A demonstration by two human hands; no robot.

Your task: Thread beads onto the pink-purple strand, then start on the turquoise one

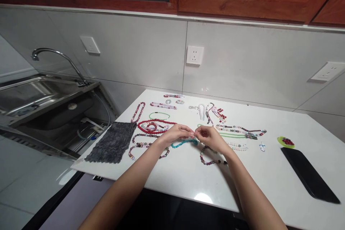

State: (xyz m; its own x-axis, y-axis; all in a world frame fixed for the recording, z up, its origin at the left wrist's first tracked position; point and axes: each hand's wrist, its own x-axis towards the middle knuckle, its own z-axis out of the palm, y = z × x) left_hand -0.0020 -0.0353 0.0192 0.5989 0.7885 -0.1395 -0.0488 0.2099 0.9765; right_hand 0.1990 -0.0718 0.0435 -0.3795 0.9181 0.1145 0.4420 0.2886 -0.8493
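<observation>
My left hand (178, 133) and my right hand (209, 138) meet over the middle of the white table, fingertips almost touching. Both are closed in a pinch; whatever lies between the fingers is too small to make out. Just below the fingertips is a strand of teal beads (183, 143), curving to the left. A looped red bead string (155, 121) lies left of my left hand. Multicoloured bead strands (145, 145) are partly hidden by my left forearm. Beneath my right wrist runs another mixed-colour strand (207, 162), and green bead strings (233, 135) extend to its right.
A dark grey cloth (113, 143) covers the table's left end. On the right lie a black flat object (309, 174) and a yellow-green dish (282, 145) of red beads. More bead strands (163, 105) line the back. A sink (51, 88) with a faucet stands left.
</observation>
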